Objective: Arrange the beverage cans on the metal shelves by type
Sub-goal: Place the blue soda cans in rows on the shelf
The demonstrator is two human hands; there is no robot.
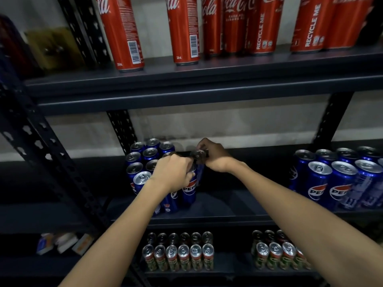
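Note:
A dark metal shelf unit holds cans on three levels. Red Coca-Cola cans stand along the top shelf. On the middle shelf a cluster of blue Pepsi cans stands at the left. My left hand grips the top of a Pepsi can at the cluster's front right. My right hand grips the top of another Pepsi can just behind and to the right of it. A second group of Pepsi cans stands at the right.
Green and red cans sit in two groups on the bottom shelf. Slotted uprights frame the left side. Small boxes lie at lower left. Bare shelf surface lies between the two Pepsi groups.

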